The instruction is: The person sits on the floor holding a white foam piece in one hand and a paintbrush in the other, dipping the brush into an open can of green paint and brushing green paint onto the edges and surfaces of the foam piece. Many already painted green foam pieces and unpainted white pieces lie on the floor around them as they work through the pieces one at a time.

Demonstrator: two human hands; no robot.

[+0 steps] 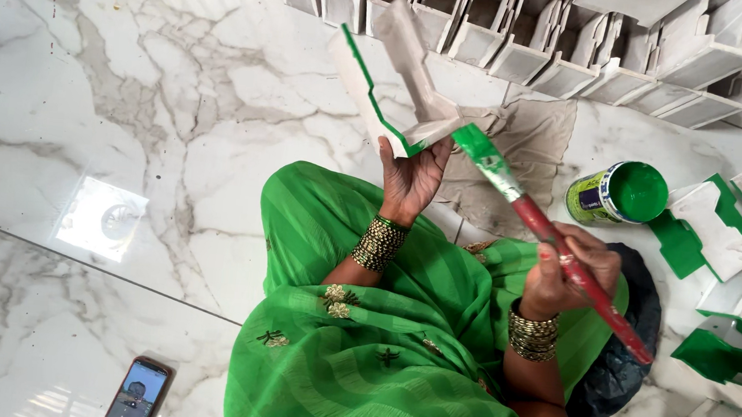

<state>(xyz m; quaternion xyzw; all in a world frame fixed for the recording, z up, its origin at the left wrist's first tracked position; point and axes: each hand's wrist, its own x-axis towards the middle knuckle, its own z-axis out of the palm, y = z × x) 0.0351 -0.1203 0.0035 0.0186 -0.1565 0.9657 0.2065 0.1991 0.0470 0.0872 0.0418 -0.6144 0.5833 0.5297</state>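
Paint tin (618, 194) near brush (556, 238), phone (137, 392) apart

1 head-worn view, steeply down, close over lap and marble floor (128, 125)

Bright, even light; glare on the marble floor (102, 216); brush perhaps slightly blurred.
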